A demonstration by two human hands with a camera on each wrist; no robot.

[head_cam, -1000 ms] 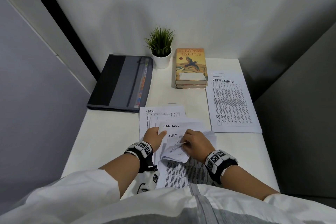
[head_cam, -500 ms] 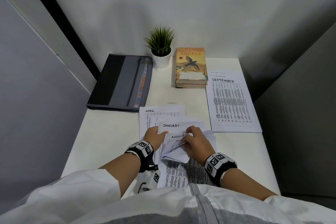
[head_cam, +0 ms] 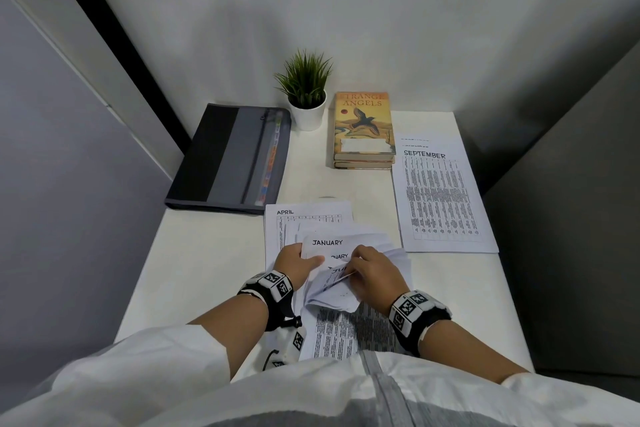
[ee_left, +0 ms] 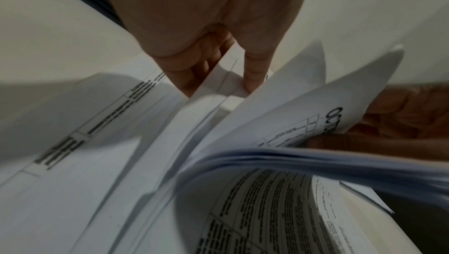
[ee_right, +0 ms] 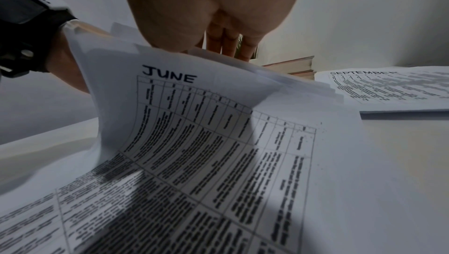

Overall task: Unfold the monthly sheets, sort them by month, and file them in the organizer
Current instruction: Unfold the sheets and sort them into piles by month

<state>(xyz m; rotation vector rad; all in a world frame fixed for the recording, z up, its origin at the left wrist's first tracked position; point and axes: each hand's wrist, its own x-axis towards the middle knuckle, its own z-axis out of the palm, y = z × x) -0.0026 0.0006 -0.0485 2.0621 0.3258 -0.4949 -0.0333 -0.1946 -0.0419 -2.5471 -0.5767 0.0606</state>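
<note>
Left hand [head_cam: 294, 262] pinching the paper pile [head_cam: 349, 267] edge. Right hand [head_cam: 372, 272] curled, lifting sheets, maybe the June sheet [ee_right: 194, 116].

bare desk [head_cam: 214, 253] left of papers; organizer [head_cam: 232, 158], plant [head_cam: 306, 94], books [head_cam: 363, 130] behind

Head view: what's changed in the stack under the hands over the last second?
The right hand kept leafing: under JANUARY the exposed heading went from JULY to AUGUST to one ending "UARY". The left hand still pinches the stack's left edge. APRIL sheet, SEPTEMBER sheet, organizer unmoved.
</note>
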